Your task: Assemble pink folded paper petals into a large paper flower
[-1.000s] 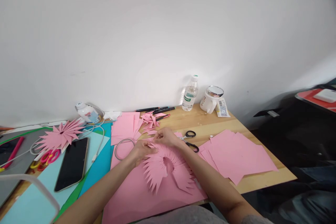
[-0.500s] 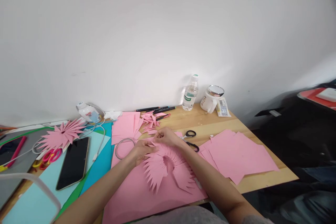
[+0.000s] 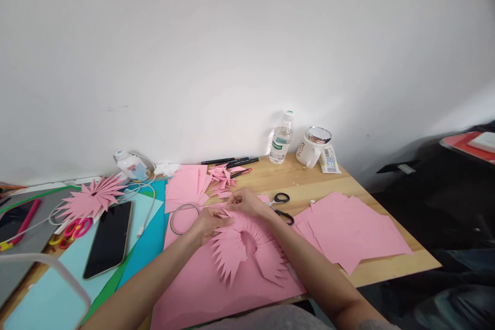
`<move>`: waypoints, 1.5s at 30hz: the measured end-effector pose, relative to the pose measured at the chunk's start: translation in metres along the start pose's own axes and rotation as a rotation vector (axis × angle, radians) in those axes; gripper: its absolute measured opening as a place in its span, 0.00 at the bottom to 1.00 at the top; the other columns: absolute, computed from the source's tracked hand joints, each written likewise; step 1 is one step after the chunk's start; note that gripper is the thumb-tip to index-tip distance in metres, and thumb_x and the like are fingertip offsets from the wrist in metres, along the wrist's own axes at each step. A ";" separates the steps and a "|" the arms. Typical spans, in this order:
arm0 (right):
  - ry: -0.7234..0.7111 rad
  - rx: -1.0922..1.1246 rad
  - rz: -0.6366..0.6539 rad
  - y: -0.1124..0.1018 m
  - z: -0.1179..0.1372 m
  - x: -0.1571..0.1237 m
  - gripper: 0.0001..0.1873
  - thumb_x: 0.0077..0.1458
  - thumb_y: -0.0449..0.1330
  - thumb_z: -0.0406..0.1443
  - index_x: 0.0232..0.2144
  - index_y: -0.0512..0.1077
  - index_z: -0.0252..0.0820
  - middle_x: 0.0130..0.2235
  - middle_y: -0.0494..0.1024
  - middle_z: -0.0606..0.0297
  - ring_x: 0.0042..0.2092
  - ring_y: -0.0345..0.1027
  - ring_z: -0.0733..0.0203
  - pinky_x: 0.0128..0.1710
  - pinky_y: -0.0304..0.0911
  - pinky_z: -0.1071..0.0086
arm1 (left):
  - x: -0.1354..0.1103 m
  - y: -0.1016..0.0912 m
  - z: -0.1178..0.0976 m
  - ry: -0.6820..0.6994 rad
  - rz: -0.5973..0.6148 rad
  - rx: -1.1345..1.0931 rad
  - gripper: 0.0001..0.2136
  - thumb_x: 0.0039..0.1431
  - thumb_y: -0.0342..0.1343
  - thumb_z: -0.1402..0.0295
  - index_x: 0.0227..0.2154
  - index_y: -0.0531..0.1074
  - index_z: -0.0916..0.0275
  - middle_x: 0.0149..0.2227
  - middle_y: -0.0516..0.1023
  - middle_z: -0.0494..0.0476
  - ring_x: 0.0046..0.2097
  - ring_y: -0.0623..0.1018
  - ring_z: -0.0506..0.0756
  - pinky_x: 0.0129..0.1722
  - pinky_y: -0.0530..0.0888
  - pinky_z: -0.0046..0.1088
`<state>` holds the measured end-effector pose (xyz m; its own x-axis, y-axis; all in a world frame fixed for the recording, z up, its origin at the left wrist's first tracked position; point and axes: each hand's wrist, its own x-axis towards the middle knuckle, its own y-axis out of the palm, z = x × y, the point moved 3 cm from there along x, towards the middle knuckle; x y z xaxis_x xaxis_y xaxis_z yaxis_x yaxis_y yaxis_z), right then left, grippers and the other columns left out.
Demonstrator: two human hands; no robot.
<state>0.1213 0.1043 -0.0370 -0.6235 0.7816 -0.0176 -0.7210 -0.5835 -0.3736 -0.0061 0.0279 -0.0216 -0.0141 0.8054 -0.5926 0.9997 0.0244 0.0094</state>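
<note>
A pink spiky paper fan (image 3: 247, 247), a ring of pointed folded pieces, lies on a large pink sheet (image 3: 201, 289) in front of me. My left hand (image 3: 209, 221) rests at the fan's upper left edge with its fingers pinched on a pointed piece. My right hand (image 3: 247, 202) is at the fan's top, fingers closed on the same stretch of paper. Both hands meet above the fan's open centre.
Black scissors (image 3: 281, 206) lie just right of my right hand. Pink sheets (image 3: 348, 227) are stacked at the right. A finished pink starburst (image 3: 91, 198), a phone (image 3: 108, 240), red scissors (image 3: 71, 229), cables, markers (image 3: 232, 162), a water bottle (image 3: 281, 137) and a mug (image 3: 311, 147) stand around.
</note>
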 end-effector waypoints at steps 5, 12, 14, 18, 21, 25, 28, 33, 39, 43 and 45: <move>-0.002 0.003 -0.005 0.000 0.000 0.000 0.08 0.43 0.63 0.37 0.23 0.76 0.35 0.24 0.75 0.65 0.26 0.63 0.66 0.24 0.55 0.75 | 0.000 0.000 0.000 -0.016 -0.016 0.004 0.18 0.19 0.72 0.64 0.14 0.70 0.67 0.13 0.66 0.46 0.18 0.66 0.46 0.17 0.60 0.23; -0.003 0.022 0.002 0.000 0.001 -0.001 0.13 0.42 0.64 0.41 0.23 0.76 0.35 0.23 0.74 0.64 0.25 0.62 0.66 0.23 0.54 0.75 | 0.004 0.002 0.002 -0.024 -0.067 0.022 0.17 0.19 0.72 0.68 0.13 0.69 0.66 0.13 0.67 0.47 0.16 0.66 0.46 0.16 0.57 0.22; -0.007 0.019 -0.006 0.000 0.001 -0.001 0.12 0.42 0.64 0.41 0.23 0.76 0.35 0.23 0.73 0.65 0.25 0.62 0.66 0.23 0.53 0.75 | 0.006 0.002 0.003 -0.011 -0.081 0.025 0.17 0.19 0.71 0.69 0.13 0.68 0.66 0.12 0.67 0.47 0.16 0.65 0.46 0.15 0.57 0.22; -0.015 0.021 -0.003 0.000 0.001 -0.001 0.09 0.43 0.63 0.37 0.22 0.75 0.35 0.23 0.73 0.65 0.25 0.61 0.67 0.23 0.52 0.75 | 0.008 0.004 0.005 0.006 -0.094 0.025 0.17 0.19 0.71 0.70 0.12 0.66 0.65 0.11 0.66 0.46 0.16 0.65 0.47 0.16 0.58 0.23; -0.015 0.022 0.000 0.000 0.002 -0.001 0.08 0.42 0.63 0.37 0.22 0.76 0.35 0.23 0.73 0.65 0.25 0.61 0.67 0.24 0.52 0.75 | 0.007 0.004 0.006 0.012 -0.095 0.026 0.18 0.18 0.71 0.68 0.13 0.67 0.65 0.12 0.67 0.47 0.17 0.66 0.47 0.16 0.59 0.23; -0.010 0.034 0.005 -0.001 0.003 -0.002 0.11 0.43 0.63 0.40 0.24 0.76 0.35 0.24 0.74 0.64 0.26 0.63 0.66 0.24 0.53 0.74 | 0.003 0.001 0.001 0.028 -0.065 0.032 0.20 0.20 0.72 0.63 0.17 0.70 0.66 0.14 0.66 0.46 0.18 0.65 0.46 0.17 0.59 0.22; -0.009 0.058 0.024 -0.003 0.001 -0.002 0.14 0.44 0.63 0.43 0.26 0.76 0.35 0.25 0.75 0.64 0.26 0.64 0.65 0.25 0.55 0.74 | -0.002 -0.003 -0.007 0.039 -0.019 0.029 0.23 0.26 0.69 0.54 0.23 0.72 0.66 0.18 0.69 0.48 0.19 0.67 0.47 0.19 0.61 0.23; -0.022 0.092 0.032 -0.005 -0.005 0.000 0.16 0.44 0.62 0.45 0.26 0.75 0.36 0.26 0.75 0.65 0.29 0.66 0.65 0.28 0.57 0.74 | -0.013 -0.012 -0.015 0.083 0.022 0.026 0.26 0.36 0.62 0.46 0.28 0.74 0.67 0.26 0.77 0.57 0.27 0.75 0.51 0.28 0.70 0.28; 0.005 0.157 0.024 -0.011 -0.009 0.005 0.18 0.42 0.63 0.47 0.26 0.74 0.35 0.26 0.75 0.65 0.28 0.66 0.64 0.29 0.59 0.73 | -0.024 -0.022 -0.013 0.091 -0.073 0.063 0.23 0.34 0.66 0.51 0.29 0.74 0.66 0.28 0.78 0.58 0.31 0.77 0.54 0.32 0.72 0.31; 0.039 0.190 0.017 -0.016 -0.008 0.004 0.21 0.43 0.61 0.50 0.24 0.71 0.35 0.24 0.72 0.67 0.26 0.64 0.66 0.26 0.56 0.74 | -0.024 -0.022 -0.012 0.055 -0.067 0.049 0.21 0.30 0.70 0.58 0.28 0.75 0.67 0.25 0.76 0.55 0.29 0.76 0.53 0.30 0.71 0.29; 0.047 0.194 0.016 -0.019 -0.007 0.003 0.22 0.43 0.60 0.51 0.24 0.70 0.36 0.24 0.71 0.67 0.25 0.62 0.67 0.25 0.55 0.74 | -0.021 -0.021 -0.011 0.046 -0.064 0.026 0.21 0.28 0.70 0.60 0.28 0.75 0.66 0.23 0.75 0.53 0.27 0.75 0.52 0.28 0.71 0.28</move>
<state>0.1350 0.1195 -0.0363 -0.6240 0.7785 -0.0673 -0.7585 -0.6242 -0.1874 -0.0267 0.0170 -0.0007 -0.0781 0.8291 -0.5537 0.9969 0.0613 -0.0488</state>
